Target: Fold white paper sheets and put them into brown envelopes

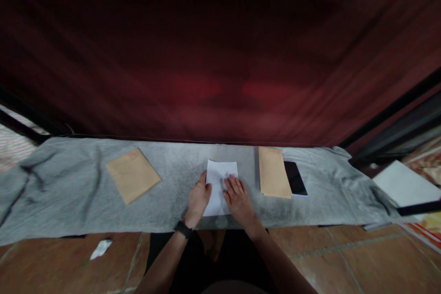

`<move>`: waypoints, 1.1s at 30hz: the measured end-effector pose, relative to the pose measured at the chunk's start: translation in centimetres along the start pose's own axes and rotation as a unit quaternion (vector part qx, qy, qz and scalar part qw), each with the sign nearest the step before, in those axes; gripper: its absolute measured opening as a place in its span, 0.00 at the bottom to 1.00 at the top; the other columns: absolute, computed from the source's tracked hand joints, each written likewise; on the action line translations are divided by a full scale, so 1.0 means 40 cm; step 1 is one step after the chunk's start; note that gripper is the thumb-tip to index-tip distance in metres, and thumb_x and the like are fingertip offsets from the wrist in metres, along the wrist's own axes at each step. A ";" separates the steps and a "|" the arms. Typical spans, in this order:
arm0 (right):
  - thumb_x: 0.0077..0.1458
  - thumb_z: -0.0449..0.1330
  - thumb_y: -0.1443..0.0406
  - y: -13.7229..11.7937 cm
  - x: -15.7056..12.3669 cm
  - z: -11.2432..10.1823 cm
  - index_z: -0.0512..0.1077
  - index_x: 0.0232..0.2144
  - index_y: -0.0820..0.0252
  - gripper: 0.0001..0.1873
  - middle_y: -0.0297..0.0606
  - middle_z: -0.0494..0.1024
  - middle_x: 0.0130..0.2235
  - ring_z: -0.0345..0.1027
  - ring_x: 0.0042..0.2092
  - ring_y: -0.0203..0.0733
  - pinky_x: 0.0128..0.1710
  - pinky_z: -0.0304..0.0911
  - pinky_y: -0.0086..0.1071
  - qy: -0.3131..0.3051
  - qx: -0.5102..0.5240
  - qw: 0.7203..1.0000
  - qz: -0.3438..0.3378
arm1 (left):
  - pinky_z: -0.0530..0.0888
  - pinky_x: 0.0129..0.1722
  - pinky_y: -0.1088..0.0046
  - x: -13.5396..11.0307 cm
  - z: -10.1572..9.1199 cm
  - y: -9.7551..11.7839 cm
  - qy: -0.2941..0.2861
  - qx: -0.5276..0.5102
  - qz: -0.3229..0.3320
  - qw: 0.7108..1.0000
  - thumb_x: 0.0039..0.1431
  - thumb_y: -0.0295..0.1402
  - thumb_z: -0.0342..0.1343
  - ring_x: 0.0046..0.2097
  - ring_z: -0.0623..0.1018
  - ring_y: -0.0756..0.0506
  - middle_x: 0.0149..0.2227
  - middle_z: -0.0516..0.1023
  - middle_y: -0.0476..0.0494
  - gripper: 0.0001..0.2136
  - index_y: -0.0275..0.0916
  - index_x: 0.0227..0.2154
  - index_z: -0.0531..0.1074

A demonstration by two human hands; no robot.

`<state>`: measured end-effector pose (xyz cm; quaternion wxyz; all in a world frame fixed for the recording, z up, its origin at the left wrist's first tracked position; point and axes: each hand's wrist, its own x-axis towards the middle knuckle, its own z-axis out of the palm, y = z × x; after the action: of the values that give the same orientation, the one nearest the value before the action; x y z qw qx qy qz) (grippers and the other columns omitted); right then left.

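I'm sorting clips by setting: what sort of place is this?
Probably a makeshift workspace, perhaps in a home: a long gray cloth spread out, a red curtain behind it, and a tiled floor below.

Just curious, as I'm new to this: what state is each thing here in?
White sheet: lying mostly flat
Left hand: at the sheet's left edge
Right hand: spread flat on the sheet
Black wristband: worn
Left brown envelope: flat, askew
Device: screen dark, partly covered
Right brown envelopes: stacked, overlapping device
Grey cloth: spread, wrinkled
White scrap: crumpled
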<state>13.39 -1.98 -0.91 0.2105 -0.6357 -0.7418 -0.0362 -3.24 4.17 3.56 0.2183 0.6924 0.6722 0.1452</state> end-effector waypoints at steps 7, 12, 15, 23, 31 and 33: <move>0.69 0.50 0.62 0.003 -0.013 0.019 0.60 0.66 0.60 0.26 0.49 0.57 0.70 0.51 0.70 0.52 0.66 0.50 0.53 -0.030 -0.028 0.999 -0.010 | 0.68 0.61 0.56 -0.024 0.047 0.019 0.118 0.088 0.167 0.975 0.69 0.33 0.43 0.63 0.70 0.37 0.61 0.71 0.30 0.22 0.33 0.63 0.62; 0.65 0.55 0.61 0.006 -0.012 0.025 0.57 0.68 0.63 0.32 0.51 0.57 0.69 0.49 0.70 0.55 0.67 0.48 0.54 -0.032 -0.048 0.997 -0.042 | 0.59 0.68 0.56 -0.015 0.129 0.084 0.004 0.065 0.332 0.941 0.72 0.42 0.40 0.70 0.59 0.41 0.68 0.61 0.37 0.25 0.35 0.66 0.58; 0.63 0.57 0.61 0.007 -0.010 0.028 0.57 0.68 0.63 0.33 0.52 0.60 0.68 0.51 0.69 0.57 0.67 0.49 0.56 -0.038 -0.058 0.996 -0.054 | 0.57 0.69 0.55 0.007 0.149 0.102 -0.013 0.075 0.325 0.943 0.72 0.43 0.38 0.71 0.57 0.42 0.70 0.59 0.37 0.26 0.36 0.66 0.58; 0.68 0.49 0.64 0.005 -0.010 0.022 0.62 0.65 0.65 0.25 0.49 0.61 0.68 0.53 0.69 0.51 0.67 0.49 0.52 -0.027 -0.034 0.999 -0.009 | 0.51 0.71 0.58 0.067 0.112 0.022 0.031 0.130 0.257 0.957 0.71 0.39 0.38 0.72 0.53 0.43 0.70 0.57 0.39 0.26 0.36 0.68 0.57; 0.70 0.47 0.63 0.031 -0.033 0.007 0.56 0.68 0.65 0.28 0.49 0.60 0.68 0.55 0.68 0.51 0.67 0.48 0.51 -0.012 -0.031 0.999 0.033 | 0.49 0.71 0.55 0.061 0.094 -0.030 0.059 0.158 0.176 0.970 0.70 0.37 0.38 0.72 0.53 0.41 0.71 0.53 0.35 0.28 0.31 0.69 0.52; 0.70 0.46 0.63 0.036 -0.027 0.006 0.57 0.68 0.66 0.27 0.50 0.61 0.68 0.55 0.68 0.52 0.67 0.47 0.51 -0.015 -0.037 0.997 0.062 | 0.49 0.71 0.56 0.060 0.093 -0.028 0.059 0.161 0.174 0.970 0.70 0.37 0.38 0.72 0.53 0.41 0.71 0.54 0.35 0.28 0.30 0.69 0.52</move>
<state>14.83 -2.63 -1.80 0.1779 -0.6883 -0.7021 -0.0411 -2.24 6.13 -0.42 0.0356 0.8151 0.5674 0.1111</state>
